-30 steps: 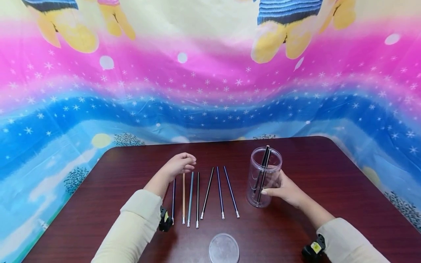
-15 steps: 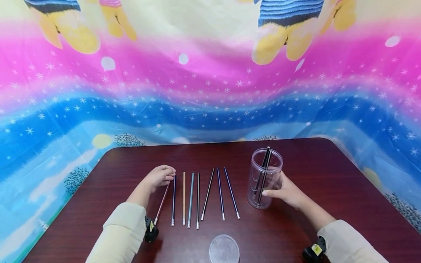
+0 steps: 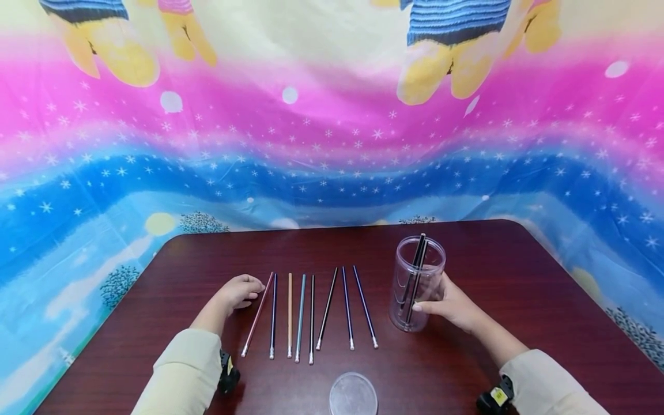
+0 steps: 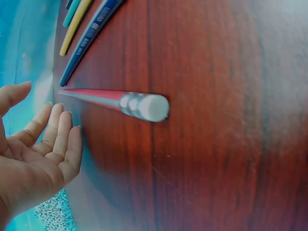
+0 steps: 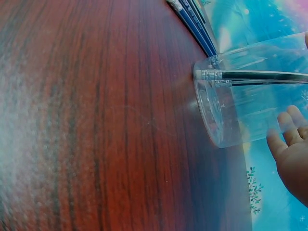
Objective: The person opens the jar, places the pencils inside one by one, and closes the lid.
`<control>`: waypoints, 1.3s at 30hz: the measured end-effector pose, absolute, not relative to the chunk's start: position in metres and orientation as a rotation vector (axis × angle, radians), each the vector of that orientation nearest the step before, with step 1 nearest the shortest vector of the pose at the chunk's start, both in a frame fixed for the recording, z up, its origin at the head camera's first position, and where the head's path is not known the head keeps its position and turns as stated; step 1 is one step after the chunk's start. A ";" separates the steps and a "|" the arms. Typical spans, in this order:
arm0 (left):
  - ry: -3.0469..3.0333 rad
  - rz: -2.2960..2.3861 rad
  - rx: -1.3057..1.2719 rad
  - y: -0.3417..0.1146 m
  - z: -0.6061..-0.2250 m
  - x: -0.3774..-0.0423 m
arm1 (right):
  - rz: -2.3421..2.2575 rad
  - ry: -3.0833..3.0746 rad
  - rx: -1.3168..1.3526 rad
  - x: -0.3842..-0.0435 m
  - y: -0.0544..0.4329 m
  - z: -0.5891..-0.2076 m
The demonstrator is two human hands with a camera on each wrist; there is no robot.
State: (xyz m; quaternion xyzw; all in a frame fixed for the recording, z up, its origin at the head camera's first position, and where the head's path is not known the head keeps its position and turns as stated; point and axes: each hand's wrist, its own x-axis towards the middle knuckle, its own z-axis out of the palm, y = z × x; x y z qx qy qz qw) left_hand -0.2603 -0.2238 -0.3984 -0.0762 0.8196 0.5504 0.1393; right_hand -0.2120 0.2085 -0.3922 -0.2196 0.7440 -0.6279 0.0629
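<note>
My left hand (image 3: pixel 240 292) is beside the far end of a red pencil (image 3: pixel 257 314), at the left end of a row of pencils. In the left wrist view its fingers (image 4: pixel 61 139) are extended, the thumb apart, with nothing between them; the red pencil (image 4: pixel 98 97) lies eraser end toward the camera. My right hand (image 3: pixel 450 304) grips a clear plastic jar (image 3: pixel 404 282) standing upright at the right, thumb across its near side. Black pencils (image 3: pixel 417 276) lean inside the jar, their eraser ends down at its base in the right wrist view.
Right of the red pencil lie dark blue (image 3: pixel 273 317), natural wood (image 3: pixel 290 317), teal (image 3: pixel 300 317) and black (image 3: pixel 312 317) pencils, then several more dark ones. A round clear lid (image 3: pixel 354 395) rests near the front edge. A printed cloth (image 3: pixel 332 144) hangs behind the table (image 3: pixel 493 259).
My left hand has moved left and lower, from above the middle pencils to the red pencil, which is now uncovered. My right hand and the jar have stayed in place.
</note>
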 end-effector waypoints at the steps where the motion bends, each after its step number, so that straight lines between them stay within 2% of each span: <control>1: 2.369 1.585 -0.226 -0.224 -0.399 -0.260 | -1.901 2.245 -0.665 -0.212 0.208 -0.392; 10: 2.425 1.515 -0.220 -0.218 -0.400 -0.259 | -1.907 2.240 -0.663 -0.213 0.208 -0.393; 21: 2.687 1.215 -0.170 -0.209 -0.404 -0.264 | -1.899 2.255 -0.670 -0.213 0.209 -0.392; 39: 2.790 1.088 -0.130 -0.213 -0.408 -0.265 | -1.832 2.345 -0.620 -0.213 0.210 -0.392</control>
